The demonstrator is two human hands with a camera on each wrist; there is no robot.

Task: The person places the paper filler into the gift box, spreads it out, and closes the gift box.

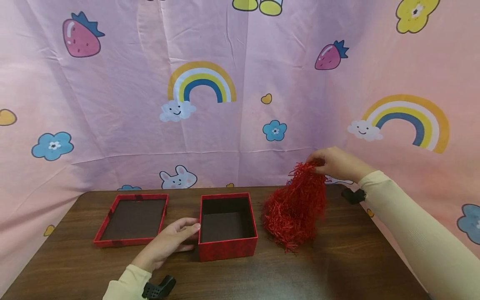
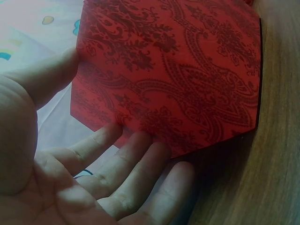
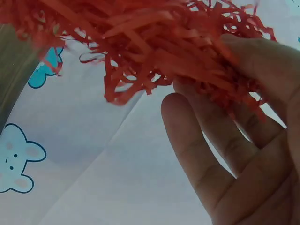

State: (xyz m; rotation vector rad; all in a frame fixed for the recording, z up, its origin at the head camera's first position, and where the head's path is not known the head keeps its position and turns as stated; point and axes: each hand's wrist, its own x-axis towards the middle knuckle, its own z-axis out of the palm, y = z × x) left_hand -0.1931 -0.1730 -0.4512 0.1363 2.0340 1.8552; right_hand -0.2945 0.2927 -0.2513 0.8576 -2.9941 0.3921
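As L grip (image 1: 169, 241) touches box (image 1: 227, 250), R (image 1: 334, 161) holds shreds (image 1: 294, 212).

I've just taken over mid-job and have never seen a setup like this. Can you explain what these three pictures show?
There's no machine here, just a person's bare hands. The wide picture comes from a head-worn camera looking forward and down; the two close-ups come from cameras worn on each wrist.

On the wooden table stands an open red box, its dark inside showing. Left of it lies a shallow red lid, inside facing up.

The left hand touches the box's left side without lifting it. The right hand pinches the top of a bunch of red shredded paper; I can't tell whether its lower end rests on the table.
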